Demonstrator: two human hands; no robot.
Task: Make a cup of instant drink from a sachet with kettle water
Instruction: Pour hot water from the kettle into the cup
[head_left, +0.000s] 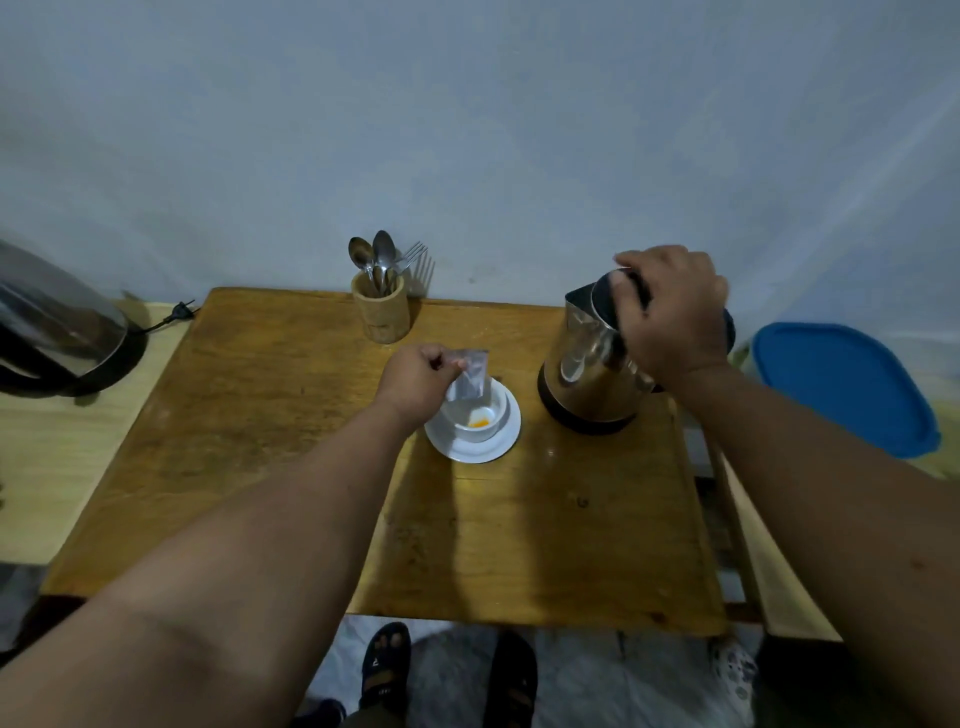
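I saw a wooden holder of spoons and a fork at the tabletop's far edge, a blue lid off right, and a plug far left.

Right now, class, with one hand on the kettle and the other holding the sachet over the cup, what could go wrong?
1. The right hand grips the kettle close beside the cup; a hasty pour could splash hot water onto the left hand.
2. The sachet hangs over the cup, so water could hit it.
3. The cup sits loose on a saucer and could slide if bumped.
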